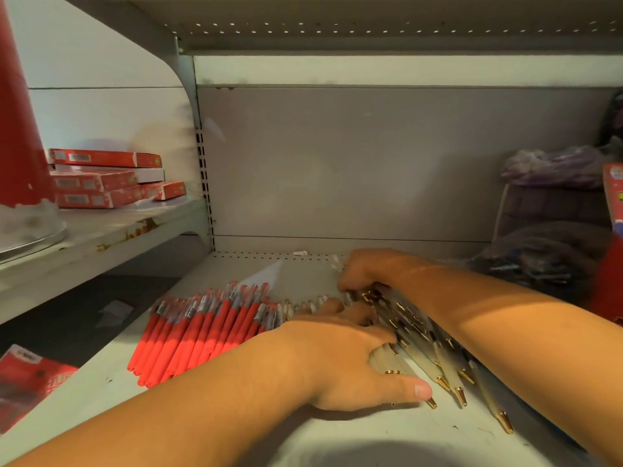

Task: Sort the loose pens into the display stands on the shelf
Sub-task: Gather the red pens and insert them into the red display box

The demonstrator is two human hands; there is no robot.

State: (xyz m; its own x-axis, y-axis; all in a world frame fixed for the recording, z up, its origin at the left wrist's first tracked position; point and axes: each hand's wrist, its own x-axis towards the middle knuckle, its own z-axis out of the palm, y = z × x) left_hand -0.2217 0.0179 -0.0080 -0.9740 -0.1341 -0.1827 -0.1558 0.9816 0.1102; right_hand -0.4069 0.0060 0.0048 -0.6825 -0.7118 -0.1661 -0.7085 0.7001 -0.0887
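A row of red pens (202, 332) lies side by side on the grey shelf (168, 416), left of centre. To their right lies a bunch of cream pens with gold tips (448, 365), tips pointing toward me. My left hand (344, 358) rests flat on the near part of this bunch, thumb stretched out along the shelf under the tips. My right hand (364, 271) sits at the far end of the bunch, and its fingers curl down over the pens' upper ends. Both forearms hide much of the bunch.
Flat red boxes (104, 180) are stacked on a side shelf at the left beside a tall red cone (17, 129). Purple plastic bags (553, 203) and a red pack (612, 197) crowd the right end. A red packet (27, 379) lies lower left.
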